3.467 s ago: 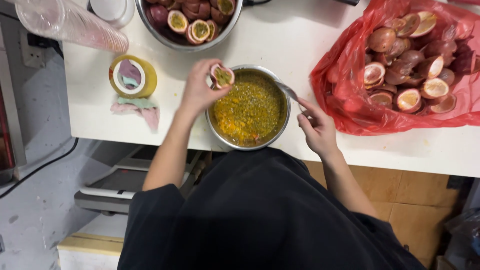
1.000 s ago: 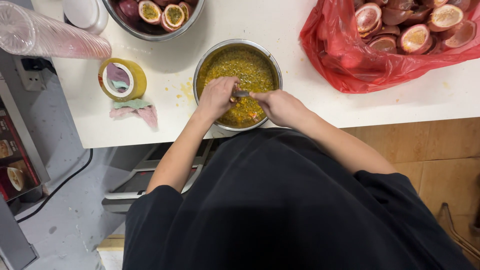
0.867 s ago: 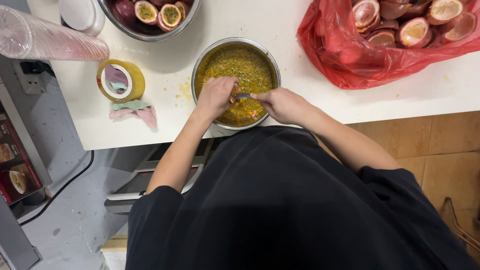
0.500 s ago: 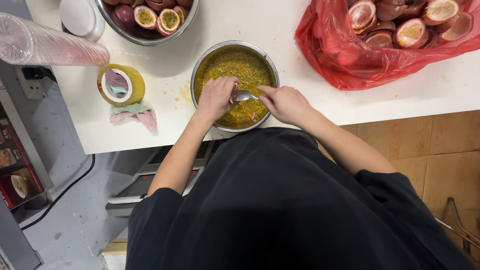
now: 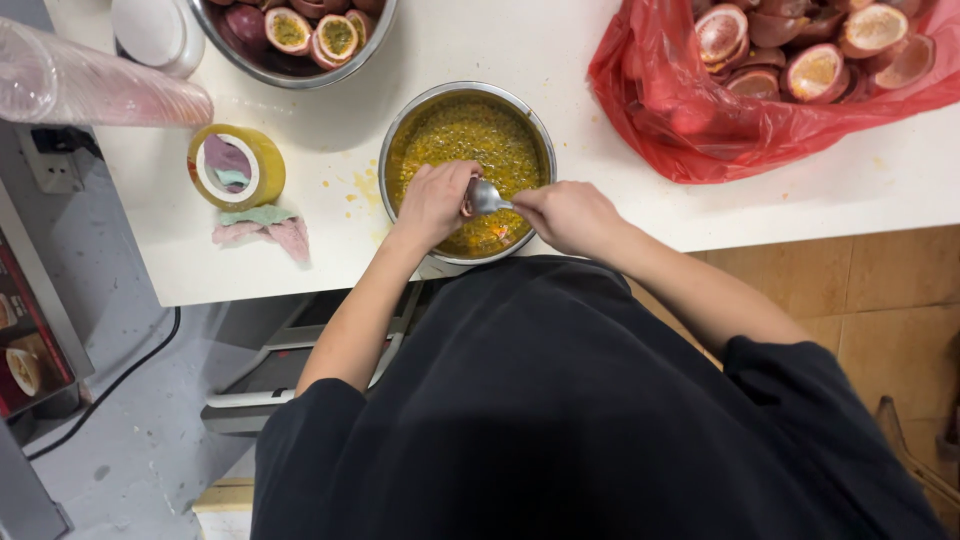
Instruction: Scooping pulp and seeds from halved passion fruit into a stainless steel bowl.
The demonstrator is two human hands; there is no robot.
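From up here the biggest thing I see is the white table (image 5: 600,120), with my dark top filling the lower half of the view. On the right of it lies a red bag (image 5: 680,110) heaped with scooped-out fruit shells. At the top edge stands a big steel bowl (image 5: 215,25) of halved fruit, yellow seed pulp showing in the cuts. On the left are a sleeve of clear cups (image 5: 90,85), a tape roll (image 5: 238,165) and a crumpled rag (image 5: 265,225) just beside it.

Straight in front of me, near the table's front edge, sits the pulp bowl (image 5: 400,135): round, shiny steel, nearly full of wet orange-yellow pulp flecked with dark seeds. I judge it heavy and sloshy, with a slick rim, so I would take it with both hands at opposite sides and keep it level.

My left hand (image 5: 435,200) is over the bowl's near side, fingers curled shut around something I cannot make out; likely a fruit half, which would be stiff-shelled, light and slippery with juice. My right hand (image 5: 570,215) is closed on the handle of a spoon (image 5: 485,197), whose steel head meets the left hand. The spoon is rigid and probably wet, best held well back on the handle.
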